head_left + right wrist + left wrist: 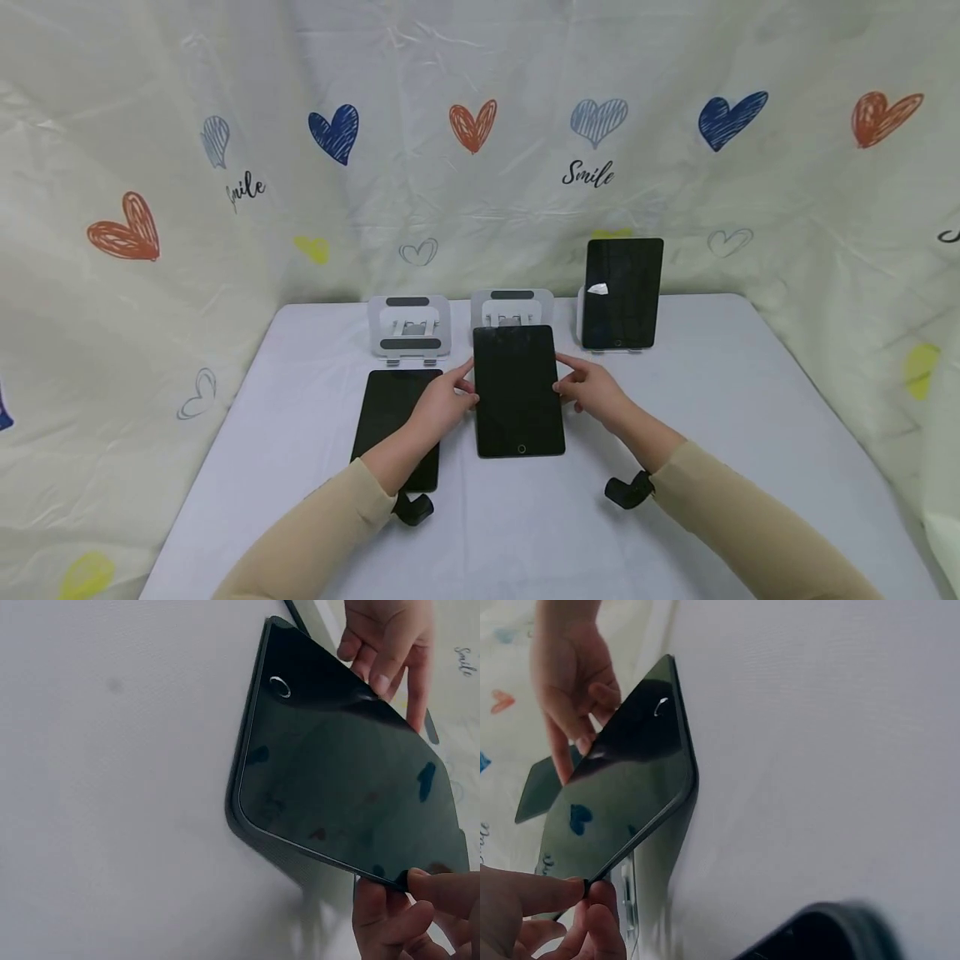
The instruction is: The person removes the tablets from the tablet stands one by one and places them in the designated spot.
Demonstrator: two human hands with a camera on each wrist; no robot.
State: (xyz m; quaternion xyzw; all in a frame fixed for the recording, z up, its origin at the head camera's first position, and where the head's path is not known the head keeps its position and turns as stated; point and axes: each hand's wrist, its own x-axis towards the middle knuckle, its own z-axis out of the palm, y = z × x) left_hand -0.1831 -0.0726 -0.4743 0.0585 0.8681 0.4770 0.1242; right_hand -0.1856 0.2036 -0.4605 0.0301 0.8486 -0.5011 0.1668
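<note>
Over the white-covered worktop [697, 392], on the near side of the middle grey stand [512, 295], both hands, left [444, 403] and right [597, 393], pinch a black tablet [519, 392] by its side edges, where even, light pressure should best prevent twisting.

Black tablet [519, 392], grey stand [409, 328], heart-printed backdrop [525, 50]

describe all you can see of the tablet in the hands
The tablet is black and slim with rounded corners. Its glass-looking screen is dark, glossy and reflective, with a ringed round button at its near end. It is held tilted, far end raised, partly hiding the middle stand. The left hand and right hand pinch its long sides. Contact with the cloth is unclear.
</note>
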